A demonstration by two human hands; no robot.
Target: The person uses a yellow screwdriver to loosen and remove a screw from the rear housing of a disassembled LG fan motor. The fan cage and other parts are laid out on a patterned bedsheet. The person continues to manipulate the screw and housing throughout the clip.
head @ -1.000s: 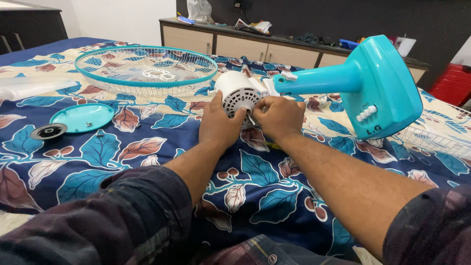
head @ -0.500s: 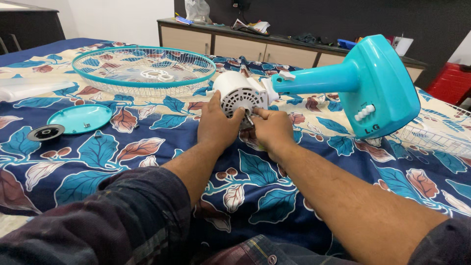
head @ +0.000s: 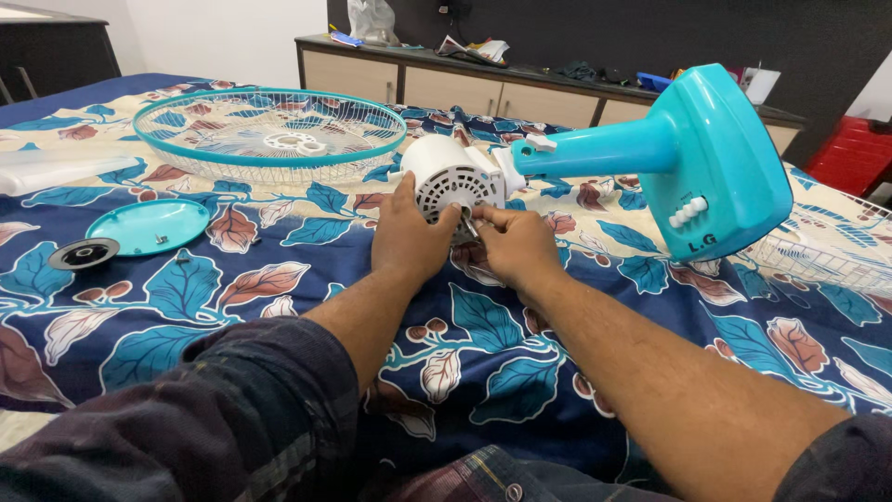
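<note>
My left hand cups the fan motor; my right hand pinches something small beneath it. Grille and cap already lie off on the bed; the motor remains.

A teal wire fan guard lay flat on the leaf-patterned bedsheet. Nearer, a round teal cover plate sat just beside a small black disc. A wooden sideboard stood behind, a red plastic crate at the right edge.

White vented motor housing, turquoise fan stand, blue leaf-patterned bedsheet, teal-rimmed white grille.
</note>
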